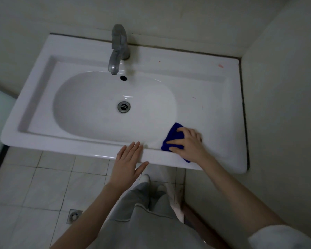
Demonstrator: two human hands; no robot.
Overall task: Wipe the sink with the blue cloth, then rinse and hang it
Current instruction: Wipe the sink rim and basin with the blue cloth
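Right grip (186, 142) pressing bunched dark-blue cloth (174, 136) onto white sink (214, 123) rim, fingers spread

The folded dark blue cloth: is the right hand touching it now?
Touching. The head view shows the right hand pressed flat on the folded dark blue cloth, fingers spread over it, on the white ceramic sink.

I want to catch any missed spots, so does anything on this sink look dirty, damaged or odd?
Two small reddish marks sit on the sink's back ledge, right of the faucet, and a few faint specks lie right of the basin. The dark seam along the right wall looks grimy. Nothing looks broken or spilled.
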